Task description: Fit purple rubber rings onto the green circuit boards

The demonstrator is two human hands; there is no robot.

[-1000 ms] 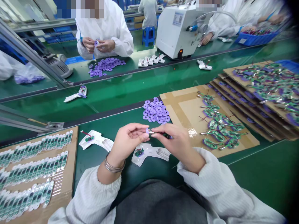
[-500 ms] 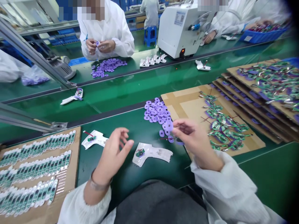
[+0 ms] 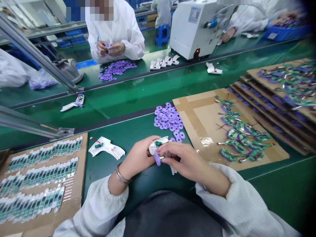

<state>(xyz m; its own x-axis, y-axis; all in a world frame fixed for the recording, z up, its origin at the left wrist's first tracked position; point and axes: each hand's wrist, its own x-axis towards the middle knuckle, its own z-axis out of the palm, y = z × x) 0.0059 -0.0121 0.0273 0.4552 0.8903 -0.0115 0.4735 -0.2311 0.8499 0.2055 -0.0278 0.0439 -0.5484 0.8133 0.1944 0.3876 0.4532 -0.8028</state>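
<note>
In the head view, my left hand (image 3: pixel 141 155) grips a white plastic shell (image 3: pixel 153 148) lifted off the green table, with a small green circuit board (image 3: pixel 158 144) in its upper end. My right hand (image 3: pixel 184 160) is closed against the same shell, its fingertips at a purple oval ring (image 3: pixel 157 159) that stands on edge. A small silvery part shows beside the ring; the fingers partly cover it. Behind my hands lies a pile of purple rings (image 3: pixel 168 117). A second white shell (image 3: pixel 107 148) with a board and red wire rests left of my left hand.
Cardboard with rows of green-and-white strips (image 3: pixel 85 164) lies at left. To the right, a cardboard sheet (image 3: pixel 195 115) carries wired circuit boards, beside stacked loaded sheets (image 3: pixel 276 121). Across the green belt (image 3: pixel 138 95) a co-worker (image 3: pixel 116 33) handles purple rings near a white machine (image 3: pixel 189 31).
My left hand has moved right and picked up the nearer white shell from the table. My right hand has brought a purple ring from the pile down to the shell.
</note>
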